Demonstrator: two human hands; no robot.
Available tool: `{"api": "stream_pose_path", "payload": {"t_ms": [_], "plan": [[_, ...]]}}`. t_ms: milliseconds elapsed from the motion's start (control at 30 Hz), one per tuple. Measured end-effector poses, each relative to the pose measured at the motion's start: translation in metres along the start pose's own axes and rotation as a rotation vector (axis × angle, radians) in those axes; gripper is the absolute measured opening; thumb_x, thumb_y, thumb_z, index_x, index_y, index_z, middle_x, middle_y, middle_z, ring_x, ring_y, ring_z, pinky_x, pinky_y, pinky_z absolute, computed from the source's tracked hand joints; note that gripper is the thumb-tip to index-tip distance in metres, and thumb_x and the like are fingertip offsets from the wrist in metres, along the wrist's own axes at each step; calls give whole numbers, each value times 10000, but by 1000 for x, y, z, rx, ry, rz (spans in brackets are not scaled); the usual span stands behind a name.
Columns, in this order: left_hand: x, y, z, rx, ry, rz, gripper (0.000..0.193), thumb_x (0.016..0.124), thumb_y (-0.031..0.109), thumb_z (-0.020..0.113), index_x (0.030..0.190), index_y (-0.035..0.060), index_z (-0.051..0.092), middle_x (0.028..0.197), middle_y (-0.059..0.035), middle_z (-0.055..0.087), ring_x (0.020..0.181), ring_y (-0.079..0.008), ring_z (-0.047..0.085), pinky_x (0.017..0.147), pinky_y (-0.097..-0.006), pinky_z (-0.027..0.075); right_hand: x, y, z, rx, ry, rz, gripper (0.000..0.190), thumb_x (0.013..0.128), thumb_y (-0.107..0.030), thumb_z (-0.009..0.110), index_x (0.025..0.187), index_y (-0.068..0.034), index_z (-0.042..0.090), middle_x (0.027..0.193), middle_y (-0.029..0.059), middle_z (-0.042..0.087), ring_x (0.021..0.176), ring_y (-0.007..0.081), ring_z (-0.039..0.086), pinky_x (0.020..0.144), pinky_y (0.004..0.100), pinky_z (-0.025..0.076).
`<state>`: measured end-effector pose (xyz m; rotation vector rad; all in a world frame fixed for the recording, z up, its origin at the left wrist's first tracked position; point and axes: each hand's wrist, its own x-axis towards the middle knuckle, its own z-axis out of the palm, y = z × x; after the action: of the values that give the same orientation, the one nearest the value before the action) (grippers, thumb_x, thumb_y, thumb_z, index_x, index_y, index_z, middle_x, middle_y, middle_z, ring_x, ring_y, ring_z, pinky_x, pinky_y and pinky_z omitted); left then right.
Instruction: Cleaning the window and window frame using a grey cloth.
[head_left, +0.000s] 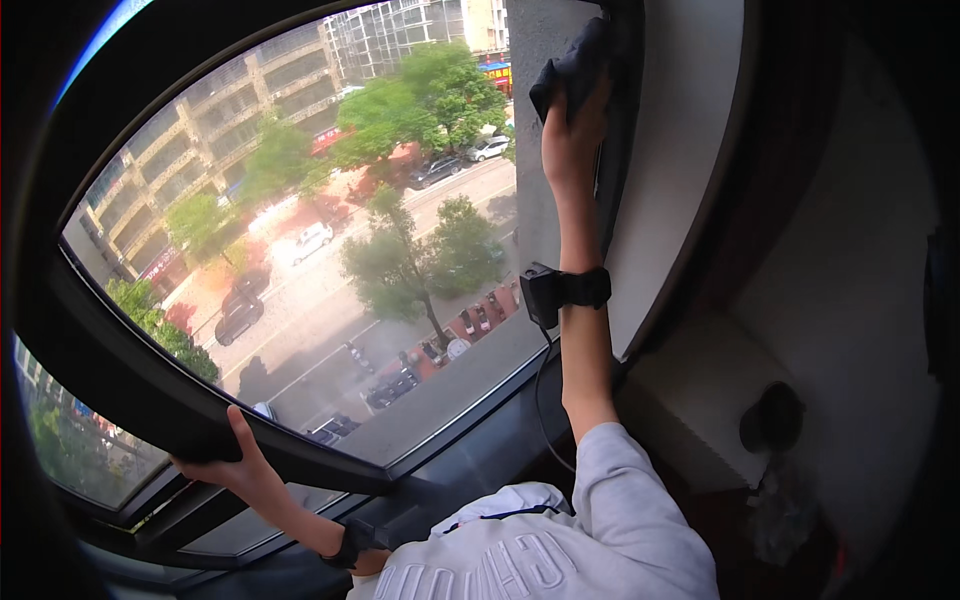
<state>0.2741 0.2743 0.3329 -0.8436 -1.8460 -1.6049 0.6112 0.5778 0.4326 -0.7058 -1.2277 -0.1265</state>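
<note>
My right hand (574, 142) reaches up and holds a dark cloth (581, 67) against the right side of the window frame (622, 150). The fingers are partly lost against the cloth and the dark frame. Lower left, my left hand (229, 469) grips a dark upright window post (142, 390), its thumb lying on the near side. Between the two hands spreads a large window pane (360, 247), dusty and hazy in places. Each wrist wears a black strap; a boxy device (544, 294) sits on the right one, with a cable running down from it.
A pale wall reveal (690, 150) borders the window on the right. Below the pane runs a dark sill rail (480, 420). At lower right are a dark round object (772, 416) and a clear plastic bag (784, 517). Outside, far below, lies a street (390, 232) with cars and trees.
</note>
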Motion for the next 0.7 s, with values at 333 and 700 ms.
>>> {"api": "stream_pose_path", "payload": {"t_ms": [333, 700], "plan": [[4, -4, 6, -67, 88, -13, 839, 818, 297, 761, 1369, -48, 230, 1287, -205, 394, 1119, -276, 491, 956, -391, 498, -52, -74, 22, -122, -203, -351, 651, 855, -320, 569, 1466, -188, 387, 1546, 238, 196, 1433, 451, 143, 1123, 559, 113], [4, -6, 9, -64, 114, -2, 827, 803, 310, 776, 1340, -55, 264, 1258, -211, 425, 1103, -279, 508, 954, -393, 498, -3, 14, -7, -254, 0, -150, 659, 908, -337, 542, 1465, -63, 318, 1555, 214, 195, 1438, 396, 170, 1103, 523, 179]]}}
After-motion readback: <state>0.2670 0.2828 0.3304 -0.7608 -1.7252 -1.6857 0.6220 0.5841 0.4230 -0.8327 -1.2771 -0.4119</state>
